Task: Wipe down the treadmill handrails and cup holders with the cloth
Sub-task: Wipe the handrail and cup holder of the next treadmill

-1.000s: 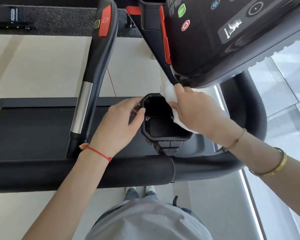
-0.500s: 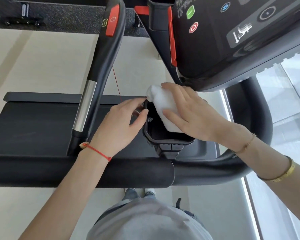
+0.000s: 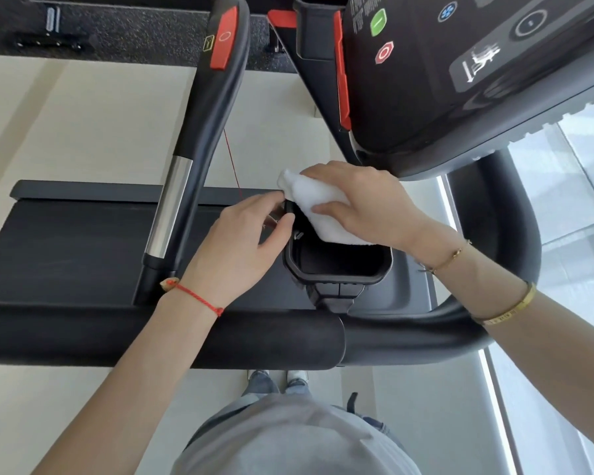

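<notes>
A black cup holder (image 3: 336, 277) hangs off the treadmill's front handrail (image 3: 165, 337) in the middle of the head view. My right hand (image 3: 367, 207) holds a white cloth (image 3: 314, 209) between thumb and fingers and presses it on the holder's far rim. My left hand (image 3: 240, 245) grips the holder's left rim, thumb on the edge, fingers on the outer wall. The holder's far part is hidden under cloth and hand.
A black side handrail (image 3: 199, 138) with a chrome section and a red button runs up on the left. The console (image 3: 460, 73) overhangs at top right. The curved right handrail (image 3: 515, 234) wraps around. The treadmill belt (image 3: 66, 248) lies below.
My right hand has carried the cloth from the holder's right side up and left, over the far rim. My left hand has stayed on the left rim.
</notes>
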